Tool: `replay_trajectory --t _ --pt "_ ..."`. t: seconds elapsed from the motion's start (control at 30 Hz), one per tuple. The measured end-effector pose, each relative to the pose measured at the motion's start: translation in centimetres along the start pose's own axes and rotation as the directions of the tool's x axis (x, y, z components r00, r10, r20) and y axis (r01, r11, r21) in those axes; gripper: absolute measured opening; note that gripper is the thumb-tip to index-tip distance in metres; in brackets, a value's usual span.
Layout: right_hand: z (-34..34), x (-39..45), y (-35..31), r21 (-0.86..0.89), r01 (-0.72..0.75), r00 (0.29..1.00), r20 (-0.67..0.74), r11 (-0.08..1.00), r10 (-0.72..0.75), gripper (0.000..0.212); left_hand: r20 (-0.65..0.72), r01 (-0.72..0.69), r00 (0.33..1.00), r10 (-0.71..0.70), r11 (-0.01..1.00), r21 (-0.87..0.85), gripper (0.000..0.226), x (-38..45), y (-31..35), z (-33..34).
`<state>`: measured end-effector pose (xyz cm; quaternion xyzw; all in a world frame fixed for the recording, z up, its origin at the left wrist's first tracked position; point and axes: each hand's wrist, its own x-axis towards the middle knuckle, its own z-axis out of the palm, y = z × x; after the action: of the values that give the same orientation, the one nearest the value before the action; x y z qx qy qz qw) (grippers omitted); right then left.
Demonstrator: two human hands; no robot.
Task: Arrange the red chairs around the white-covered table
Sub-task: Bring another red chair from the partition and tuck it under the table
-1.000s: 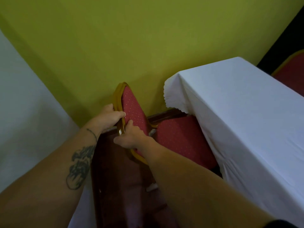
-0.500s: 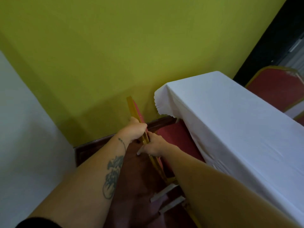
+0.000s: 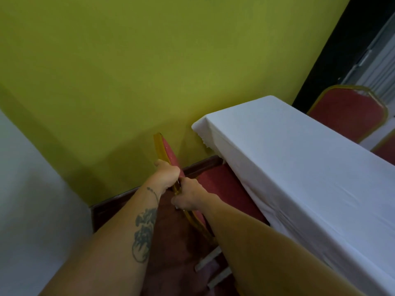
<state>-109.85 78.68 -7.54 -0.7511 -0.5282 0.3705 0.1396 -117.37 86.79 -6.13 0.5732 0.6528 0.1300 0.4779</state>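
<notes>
A red chair (image 3: 222,184) with a gold frame stands at the near side of the white-covered table (image 3: 299,159), its seat partly under the hanging cloth. Its backrest shows edge-on, rising towards the green wall. My left hand (image 3: 167,174) grips the backrest's gold edge from the left. Just below it, my right hand (image 3: 188,196) holds the same edge from the seat side. Beyond the table's far side stands another red chair (image 3: 350,112), and the corner of a third red chair (image 3: 384,146) shows at the right edge.
A green wall (image 3: 149,71) with a dark skirting board runs close behind the chair. A white surface (image 3: 32,199) fills the left. The floor (image 3: 171,242) is dark red. A dark frame and a window stand at the top right.
The chair's backrest has turned from showing its red face to edge-on, and the seat has moved further under the cloth. Both hands have kept their hold. The view has swung right, revealing the far chairs.
</notes>
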Motion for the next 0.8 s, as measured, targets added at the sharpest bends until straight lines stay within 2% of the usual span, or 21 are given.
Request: replay_trajectory --t 0.17,0.3,0.47,0.6,0.7,0.8 --pt "0.3 -0.3 0.4 -0.049 0.011 1.000 0.010 0.999 -0.011 0.066 0.020 -0.029 0.999 0.030 0.999 -0.012 0.062 0.2 -1.4 0.3" --pt "0.2 -1.2 0.6 0.000 0.015 0.999 0.049 1.000 -0.015 0.074 0.024 -0.064 0.998 0.064 0.998 -0.006 0.067 -0.1 -1.4 0.1" --pt "0.5 -3.1 0.9 -0.031 0.000 1.000 -0.002 1.000 0.000 0.054 0.010 -0.105 0.994 0.105 0.994 -0.026 0.063 -1.7 -1.5 0.2" --pt "-0.1 -6.1 2.9 -0.095 -0.047 0.995 0.083 0.994 0.055 0.047 0.033 -0.070 0.997 0.073 0.995 -0.078 0.059 -3.9 -1.9 0.4" --pt "0.0 -9.8 5.5 -0.181 -0.081 0.983 0.151 0.980 0.109 0.042 0.079 -0.039 0.996 0.049 0.992 -0.120 0.041 -6.1 -3.0 0.9" --pt "0.4 -13.9 8.2 -0.248 -0.109 0.970 0.184 0.963 0.157 0.020 0.080 -0.054 0.994 0.070 0.979 -0.196 0.016 -8.2 -4.1 1.7"
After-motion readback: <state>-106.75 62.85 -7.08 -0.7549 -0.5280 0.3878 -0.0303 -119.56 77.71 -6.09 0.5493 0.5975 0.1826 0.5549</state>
